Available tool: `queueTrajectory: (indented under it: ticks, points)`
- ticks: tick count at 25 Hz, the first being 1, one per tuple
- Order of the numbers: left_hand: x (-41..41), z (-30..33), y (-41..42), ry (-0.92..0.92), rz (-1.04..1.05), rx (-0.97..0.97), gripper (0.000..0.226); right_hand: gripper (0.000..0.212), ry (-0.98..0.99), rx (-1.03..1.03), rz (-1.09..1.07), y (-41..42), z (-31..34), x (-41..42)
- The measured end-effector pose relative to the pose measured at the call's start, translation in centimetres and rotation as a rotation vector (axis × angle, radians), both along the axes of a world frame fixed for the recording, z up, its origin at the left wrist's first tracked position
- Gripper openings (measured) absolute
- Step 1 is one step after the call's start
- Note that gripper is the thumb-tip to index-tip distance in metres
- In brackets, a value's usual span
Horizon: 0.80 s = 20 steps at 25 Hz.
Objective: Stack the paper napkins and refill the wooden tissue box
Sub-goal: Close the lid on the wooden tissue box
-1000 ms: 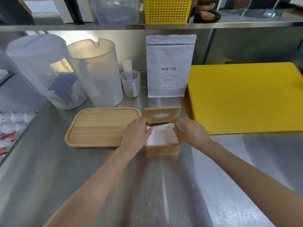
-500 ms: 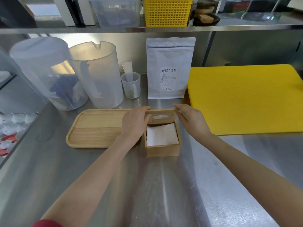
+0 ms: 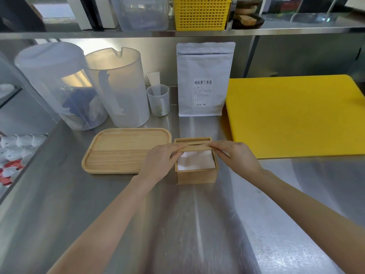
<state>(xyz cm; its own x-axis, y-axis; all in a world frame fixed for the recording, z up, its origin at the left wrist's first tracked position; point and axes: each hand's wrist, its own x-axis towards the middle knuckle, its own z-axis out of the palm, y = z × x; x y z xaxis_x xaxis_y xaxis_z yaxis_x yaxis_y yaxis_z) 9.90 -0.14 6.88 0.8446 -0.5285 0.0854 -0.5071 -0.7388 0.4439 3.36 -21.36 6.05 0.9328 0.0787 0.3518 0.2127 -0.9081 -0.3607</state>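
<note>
Matt wooden box, white paper napkins, seemingly brushed-steel counter.

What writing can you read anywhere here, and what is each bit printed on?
"鸭屎蜜兰香茶": heading of the label on the white pouch standing at the back.
"净含量: 300g": bottom line of that same label, only just legible.
The small lines between those two are too tiny to read.
Nothing readable shows on the wooden box, tray, yellow board or jugs.

Napkins in box, tray left (touching), pouch behind
</note>
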Motion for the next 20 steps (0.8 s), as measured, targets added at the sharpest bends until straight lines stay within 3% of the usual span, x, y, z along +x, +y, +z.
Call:
queueTrajectory:
  ticks: [6, 11, 20]
  points:
    - [-0.8, -1.7, 0.8, 0.008, -0.095, 0.073, 0.041, 0.041, 0.012, -0.004, -0.015, 0.5, -2.1, -1.5]
    - [-0.5, -2.5, 1.2, -0.049, -0.202, 0.226, 0.044, 0.031, 0.031, -0.03, -0.05, 0.8, -3.5, -2.1]
    - [-0.5, -3.0, 1.4, -0.002, -0.183, 0.219, 0.046, 0.038, 0.065, -0.049, -0.037, 1.0, -4.5, -2.5]
